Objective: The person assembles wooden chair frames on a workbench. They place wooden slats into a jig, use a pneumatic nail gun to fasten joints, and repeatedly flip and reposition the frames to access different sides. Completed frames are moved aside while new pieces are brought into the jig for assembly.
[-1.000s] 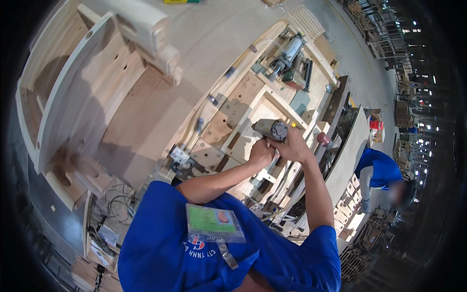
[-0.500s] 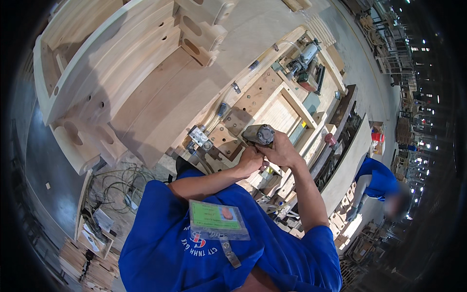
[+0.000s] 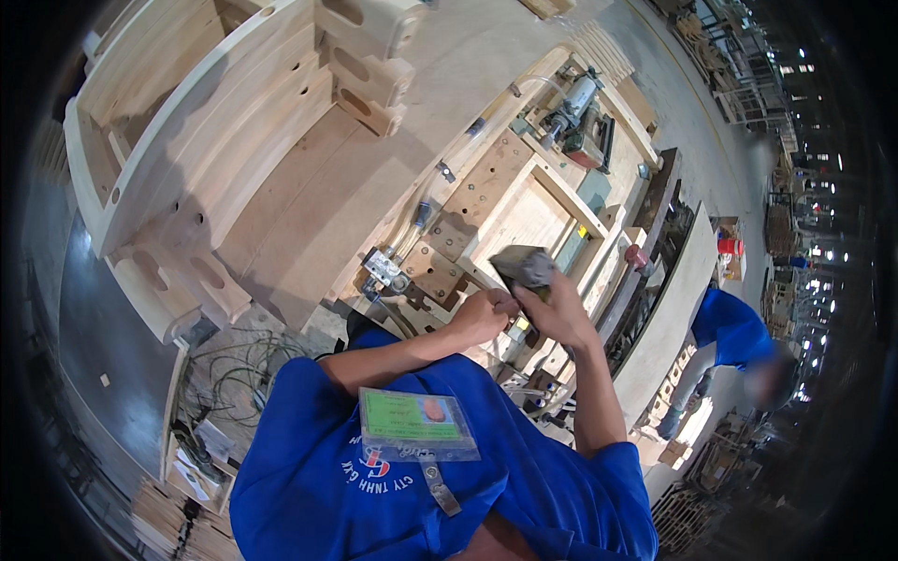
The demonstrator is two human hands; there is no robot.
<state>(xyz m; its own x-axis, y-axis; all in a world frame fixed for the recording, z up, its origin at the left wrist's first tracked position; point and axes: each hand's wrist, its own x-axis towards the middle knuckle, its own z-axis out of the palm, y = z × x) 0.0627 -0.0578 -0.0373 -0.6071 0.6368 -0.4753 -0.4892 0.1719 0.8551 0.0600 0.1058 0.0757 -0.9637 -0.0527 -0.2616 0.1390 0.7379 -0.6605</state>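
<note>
My right hand is wrapped round a dark grey hand tool with a rounded head. It looks like an air nail gun, though motion smears it. Close beside it on the left, my left hand is closed, its fingertips near the tool's lower side. Whatever those fingers hold, if anything, is too small to make out. Both hands are over the near part of a wooden jig table. Just beyond them, a pale wooden frame lies on the table. A metal valve block is left of my left hand.
A large curved wooden furniture piece stands at the left. At the table's far end are an air cylinder and a red-and-green device. Coiled hoses lie on the floor at lower left. A co-worker in blue bends at the right.
My right hand and the tool have moved right, away from my left hand, and the tool has tilted. My left hand stays closed, now a little apart. The view has shifted slightly.
</note>
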